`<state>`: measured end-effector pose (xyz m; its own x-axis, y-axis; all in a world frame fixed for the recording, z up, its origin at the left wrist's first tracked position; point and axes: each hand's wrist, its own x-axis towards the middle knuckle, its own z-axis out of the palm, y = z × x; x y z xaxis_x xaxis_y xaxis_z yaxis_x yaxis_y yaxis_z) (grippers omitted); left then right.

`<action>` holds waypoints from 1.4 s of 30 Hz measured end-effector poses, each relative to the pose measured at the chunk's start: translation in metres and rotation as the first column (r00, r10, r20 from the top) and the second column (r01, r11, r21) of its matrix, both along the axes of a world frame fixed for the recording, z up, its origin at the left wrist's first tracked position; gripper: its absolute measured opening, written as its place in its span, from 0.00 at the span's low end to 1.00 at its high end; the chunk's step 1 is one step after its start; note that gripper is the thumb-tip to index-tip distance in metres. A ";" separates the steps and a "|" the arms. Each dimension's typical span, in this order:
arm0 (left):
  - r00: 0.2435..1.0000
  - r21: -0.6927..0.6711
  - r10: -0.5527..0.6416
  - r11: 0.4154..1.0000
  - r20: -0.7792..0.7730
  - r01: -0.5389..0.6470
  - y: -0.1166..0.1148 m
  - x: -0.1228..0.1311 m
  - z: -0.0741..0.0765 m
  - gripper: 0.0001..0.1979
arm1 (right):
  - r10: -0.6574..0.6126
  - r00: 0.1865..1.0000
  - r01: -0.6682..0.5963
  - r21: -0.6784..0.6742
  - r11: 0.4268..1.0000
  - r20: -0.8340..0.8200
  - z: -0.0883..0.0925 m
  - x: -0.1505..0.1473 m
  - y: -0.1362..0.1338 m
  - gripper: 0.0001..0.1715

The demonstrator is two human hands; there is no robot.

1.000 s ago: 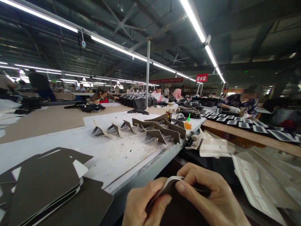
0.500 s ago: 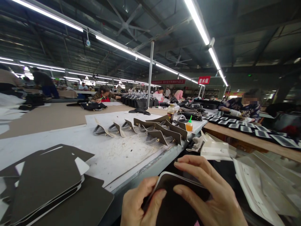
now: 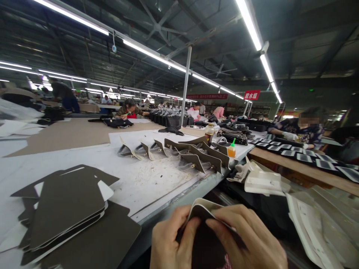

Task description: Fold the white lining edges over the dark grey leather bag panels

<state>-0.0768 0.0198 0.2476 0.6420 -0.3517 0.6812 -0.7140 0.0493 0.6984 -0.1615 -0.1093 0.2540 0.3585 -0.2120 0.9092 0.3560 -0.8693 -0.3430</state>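
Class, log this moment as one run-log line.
left hand: pinches panel | right hand: pinches panel | panel: curved | table: stack at left, orange bottle farther off

Stacked panels [image 3: 67, 209] lie on the table [image 3: 146, 183] left of the hands [image 3: 248, 235], flaps [image 3: 211, 162] farther back, a bottle [image 3: 231, 151] at their right.

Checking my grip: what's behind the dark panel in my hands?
The left hand and right hand both curl partly behind the panel; beyond its top, the table edge shows. Most of its back is covered, so anything directly behind it lower down cannot be seen.
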 end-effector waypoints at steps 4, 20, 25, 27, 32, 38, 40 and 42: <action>0.982 0.022 -0.073 0.997 0.176 0.070 0.012 -0.001 0.007 0.08 | 0.413 0.885 -0.363 0.236 0.901 -0.216 0.015 -0.002 -0.018 0.19; 0.898 0.065 -0.104 0.994 0.427 0.085 0.017 0.004 0.014 0.13 | 0.617 0.727 -0.370 0.587 0.720 -0.300 0.026 -0.002 -0.023 0.27; 0.881 0.068 -0.114 0.993 0.459 0.093 0.017 0.005 0.013 0.13 | 0.595 0.729 -0.350 0.562 0.750 -0.339 0.023 -0.004 -0.025 0.27; 0.870 0.076 -0.099 0.995 0.483 0.071 0.017 0.004 0.014 0.12 | 0.591 0.727 -0.335 0.570 0.750 -0.351 0.023 -0.004 -0.025 0.28; 0.847 0.093 -0.075 0.995 0.526 0.030 0.016 0.001 0.018 0.11 | 0.597 0.713 -0.322 0.585 0.745 -0.367 0.023 -0.004 -0.024 0.29; 0.828 0.111 -0.060 0.994 0.558 -0.002 0.016 0.004 0.016 0.11 | 0.374 0.850 -0.224 0.387 0.894 -0.371 0.021 -0.001 -0.027 0.21; 0.826 0.155 -0.103 0.988 0.554 0.019 0.016 0.006 0.013 0.12 | 0.267 0.925 -0.203 0.244 0.948 -0.271 0.024 -0.002 -0.027 0.07; 0.831 0.183 -0.133 0.982 0.540 0.038 0.016 0.007 0.011 0.12 | 0.312 0.920 -0.277 0.167 0.946 -0.238 0.027 -0.003 -0.027 0.04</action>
<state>-0.0693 0.0353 0.2589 0.1417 -0.5207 0.8419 -0.9791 0.0517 0.1967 -0.1646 -0.1361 0.2807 0.6407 -0.1688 0.7490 0.4733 -0.6813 -0.5583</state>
